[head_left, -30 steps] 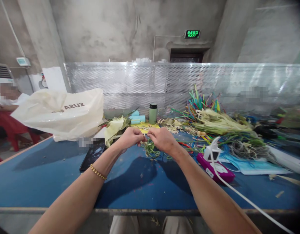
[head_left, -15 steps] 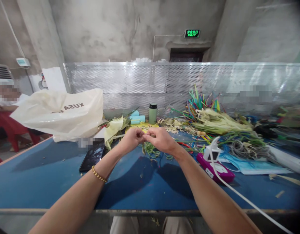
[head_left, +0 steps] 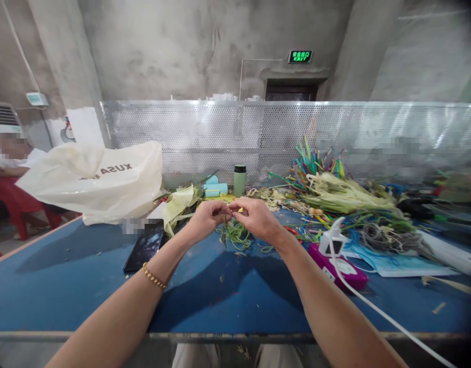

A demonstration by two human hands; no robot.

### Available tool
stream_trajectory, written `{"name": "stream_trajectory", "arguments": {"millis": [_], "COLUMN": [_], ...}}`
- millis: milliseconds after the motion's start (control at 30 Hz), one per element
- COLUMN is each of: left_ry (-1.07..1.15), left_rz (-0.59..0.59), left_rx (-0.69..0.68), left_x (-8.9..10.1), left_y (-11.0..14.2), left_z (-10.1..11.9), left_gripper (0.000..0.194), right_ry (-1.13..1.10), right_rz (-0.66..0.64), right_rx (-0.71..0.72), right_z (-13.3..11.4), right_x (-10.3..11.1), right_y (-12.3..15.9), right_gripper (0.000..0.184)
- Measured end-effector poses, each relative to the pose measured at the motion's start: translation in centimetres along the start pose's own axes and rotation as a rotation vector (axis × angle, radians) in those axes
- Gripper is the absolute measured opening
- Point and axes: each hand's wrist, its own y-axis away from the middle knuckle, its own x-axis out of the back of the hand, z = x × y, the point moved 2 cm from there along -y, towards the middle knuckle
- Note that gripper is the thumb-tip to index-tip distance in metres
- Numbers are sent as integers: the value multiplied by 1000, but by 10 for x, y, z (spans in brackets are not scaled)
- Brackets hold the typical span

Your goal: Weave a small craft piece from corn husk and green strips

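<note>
We've got a thin leafy strip (head_left: 224, 237) pinched in our left hand (head_left: 208, 220) near tangled green cord (head_left: 239, 237); right hand's (head_left: 256, 217) bunched beside it, can't tell around what.

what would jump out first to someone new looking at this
Probably the big white bag on the left of the table. Next, the left grip and right grip, close together near the centre, by tangled green cord. Then the magenta block at right, a white plug on it.

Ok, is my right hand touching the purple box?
Apart: the head view shows your right hand well left of the purple box, with blue tabletop showing between.
</note>
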Motion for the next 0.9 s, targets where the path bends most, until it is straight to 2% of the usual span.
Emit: {"name": "stream_trajectory", "arguments": {"millis": [267,500,700,900], "left_ry": [114,211,273,267], "left_rz": [37,62,31,76], "left_rx": [58,109,90,122], "left_x": [0,1,0,0], "left_y": [0,2,0,1], "left_z": [-2,2,2,-1], "left_gripper": [14,19,18,19], "right_ry": [80,70,25,31], "right_rz": [34,72,16,30], "right_rx": [-62,-85,-56,-90], "right_z": [3,1,-3,-1], "right_x": [-2,2,1,-3], "right_y": [1,1,1,2], "right_gripper": [7,9,18,11]}}
